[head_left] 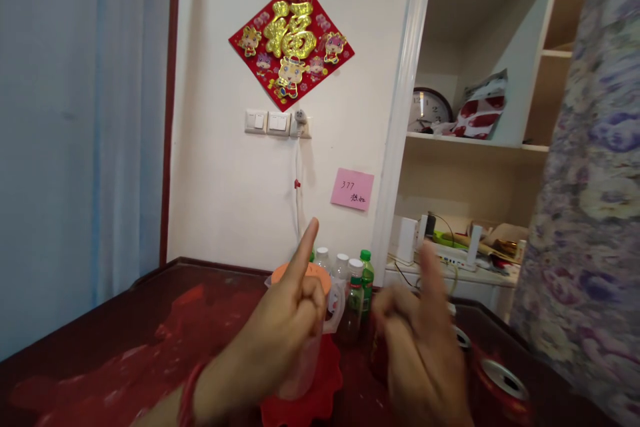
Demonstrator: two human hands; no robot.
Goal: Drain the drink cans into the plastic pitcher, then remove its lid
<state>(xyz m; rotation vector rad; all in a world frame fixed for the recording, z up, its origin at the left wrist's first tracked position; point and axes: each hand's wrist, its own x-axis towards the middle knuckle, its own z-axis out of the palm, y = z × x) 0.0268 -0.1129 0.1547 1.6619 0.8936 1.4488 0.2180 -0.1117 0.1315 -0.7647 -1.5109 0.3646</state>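
Room: white wall [235, 200] at the frame centre, with a red decoration [291, 42] in the upper middle, switches [267, 122] under it and a pink note [352, 188] lower right of them.
Surface: dark red table [115, 340] across the bottom.
Left hand [285, 330]: bottom centre, index finger pointing up, other fingers curled, holding nothing; it is in front of a pitcher with orange lid [320, 313].
Right hand [423, 347]: bottom right of centre, blurred, one finger raised, holding nothing.
Bottles [356, 293]: between the hands, against the wall.
Cans [503, 383]: lower right, near the right hand.
Shelf: clock [429, 109] at upper right.
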